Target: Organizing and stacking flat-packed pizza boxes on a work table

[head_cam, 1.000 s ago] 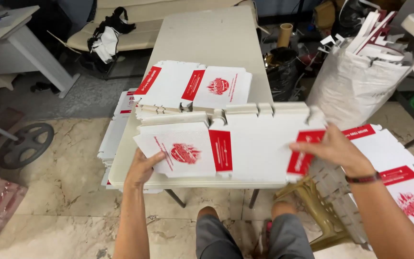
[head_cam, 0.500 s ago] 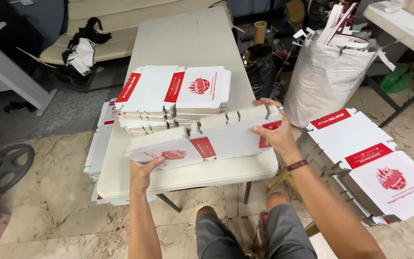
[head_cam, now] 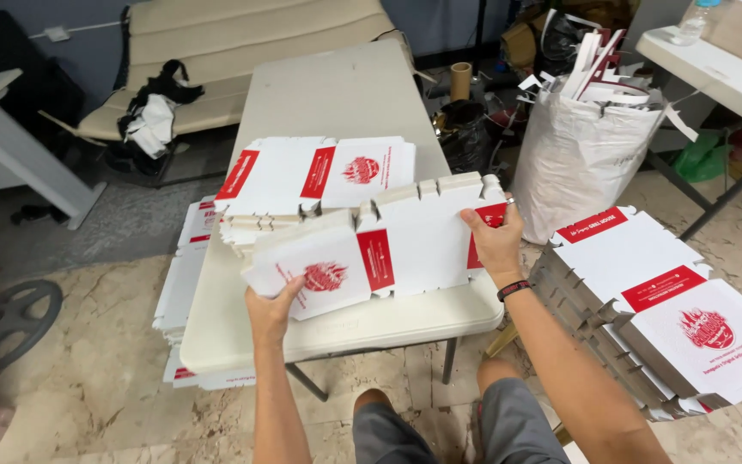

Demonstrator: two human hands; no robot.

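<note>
Got both hands, left [head_cam: 270, 311] and right [head_cam: 493, 241], pinching opposite ends of this flat box blank [head_cam: 380, 253], held level just above the table [head_cam: 328, 94] stack [head_cam: 302, 185].

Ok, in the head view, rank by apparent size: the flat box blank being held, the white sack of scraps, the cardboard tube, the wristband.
1. Flat box blank, held by the left hand and right hand; it is nearest the camera, so its lead over the sack is unsure.
2. White sack.
3. Cardboard tube.
4. Wristband.
</note>
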